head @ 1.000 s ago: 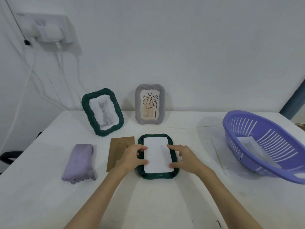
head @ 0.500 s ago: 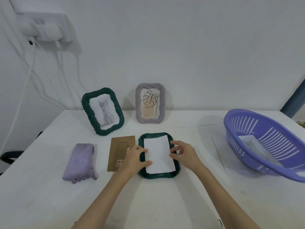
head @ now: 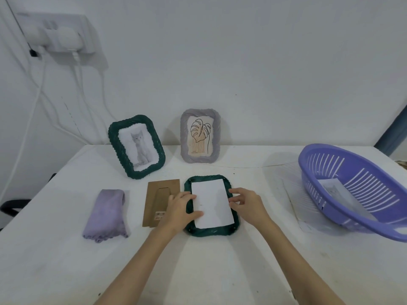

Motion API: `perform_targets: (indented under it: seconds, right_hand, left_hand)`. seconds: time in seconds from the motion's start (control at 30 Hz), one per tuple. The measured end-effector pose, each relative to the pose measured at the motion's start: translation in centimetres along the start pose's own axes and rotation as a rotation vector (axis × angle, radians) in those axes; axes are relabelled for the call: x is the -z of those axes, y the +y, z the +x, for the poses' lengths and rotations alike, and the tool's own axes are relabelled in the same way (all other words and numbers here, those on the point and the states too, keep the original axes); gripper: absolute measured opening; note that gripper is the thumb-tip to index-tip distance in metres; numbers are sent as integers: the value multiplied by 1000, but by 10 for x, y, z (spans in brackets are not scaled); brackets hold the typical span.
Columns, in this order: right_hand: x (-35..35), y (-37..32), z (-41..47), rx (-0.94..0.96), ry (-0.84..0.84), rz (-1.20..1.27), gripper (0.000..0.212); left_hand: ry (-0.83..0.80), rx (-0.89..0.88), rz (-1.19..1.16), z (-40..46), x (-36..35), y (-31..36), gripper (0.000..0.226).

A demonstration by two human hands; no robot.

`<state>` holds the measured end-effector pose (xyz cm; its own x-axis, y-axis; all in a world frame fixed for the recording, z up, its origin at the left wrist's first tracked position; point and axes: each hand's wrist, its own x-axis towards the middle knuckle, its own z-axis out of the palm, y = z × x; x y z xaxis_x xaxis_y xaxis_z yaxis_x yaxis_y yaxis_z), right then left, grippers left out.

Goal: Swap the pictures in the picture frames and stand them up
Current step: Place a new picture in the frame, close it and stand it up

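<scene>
A dark green woven frame (head: 209, 231) lies face down on the white table, with a white picture sheet (head: 211, 202) lying blank side up in its opening. My left hand (head: 179, 209) rests on the frame's left edge, thumb and fingertips pressing the sheet. My right hand (head: 246, 203) touches the sheet's right edge with spread fingers. The brown cardboard backing (head: 157, 199) lies flat just left of the frame. At the back stand a green frame with a cat picture (head: 136, 146) and a grey frame with a leaf drawing (head: 200, 135).
A folded lilac cloth (head: 106, 213) lies at the left. A purple plastic basket (head: 356, 190) with a printed sheet (head: 337, 191) inside sits tilted at the right, on a loose paper. Cables hang from a wall socket (head: 59, 34) at the upper left.
Both hands have shifted slightly on the sheet; my right hand's fingers moved from the lower right corner up to the sheet's right edge. The sheet sits slightly askew in the frame.
</scene>
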<state>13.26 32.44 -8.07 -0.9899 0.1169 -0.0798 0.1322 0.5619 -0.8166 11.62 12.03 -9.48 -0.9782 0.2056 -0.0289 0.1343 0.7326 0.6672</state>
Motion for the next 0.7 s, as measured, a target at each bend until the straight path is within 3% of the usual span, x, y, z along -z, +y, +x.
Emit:
perform_targets:
  seconds: [0.27,0.5,0.7]
  right_hand:
    - [7,-3,1,-151,-30,281,38]
    - [3,-14,3,-129,-74,249,19]
    - [3,-13,7,-163,-44,238,19]
  left_hand:
    - [24,31,-126,4,3,0,49]
    - [7,38,-90,3,4,0,48]
    - [21,26,-201,3,9,-2,45]
